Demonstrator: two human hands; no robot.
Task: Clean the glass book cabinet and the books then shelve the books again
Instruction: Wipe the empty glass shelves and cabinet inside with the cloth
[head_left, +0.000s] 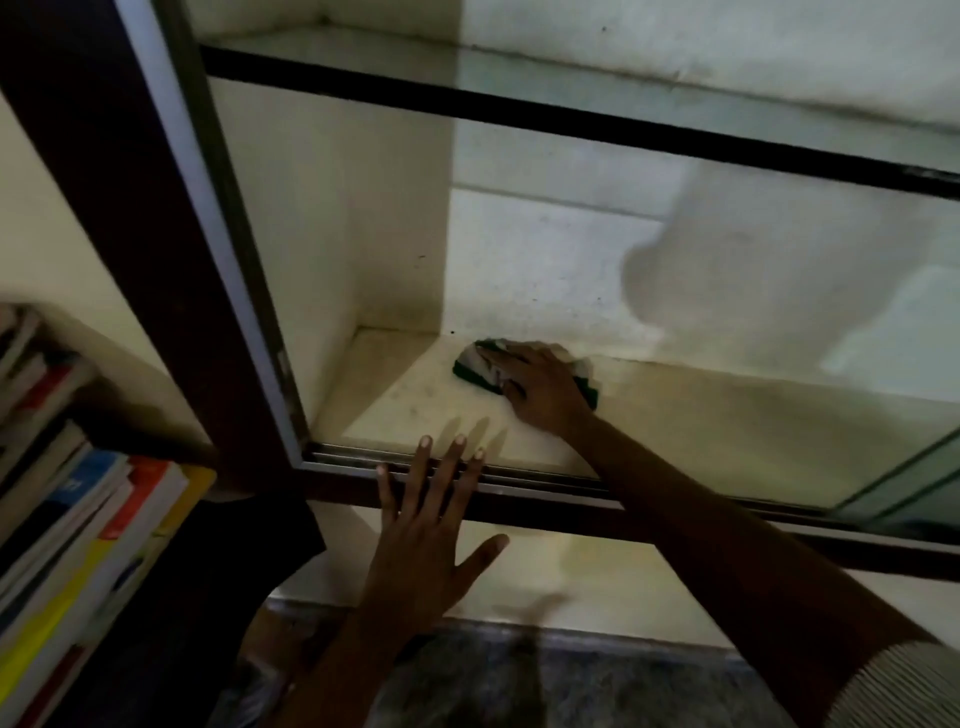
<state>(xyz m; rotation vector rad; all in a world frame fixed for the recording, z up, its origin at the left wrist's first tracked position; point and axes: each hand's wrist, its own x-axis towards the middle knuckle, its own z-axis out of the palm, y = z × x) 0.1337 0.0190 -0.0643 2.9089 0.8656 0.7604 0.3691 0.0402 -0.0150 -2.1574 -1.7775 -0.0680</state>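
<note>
The cabinet's bottom shelf (701, 415) is a pale, stained surface with no books on it. My right hand (540, 389) reaches deep inside and presses a green and white cloth (475, 366) flat against the shelf near the back left corner, fingers straight over it. My left hand (431, 525) lies open with spread fingers on the dark lower frame and the metal sliding track (545, 480). A glass shelf (571, 98) with a dark front edge runs above. A stack of books (78, 545) lies at the lower left, outside the cabinet.
The dark wooden cabinet post (135, 208) with its metal edge slants down the left side. A glass door panel (909, 483) sits at the right end of the track. A grey speckled floor (597, 686) shows below the cabinet.
</note>
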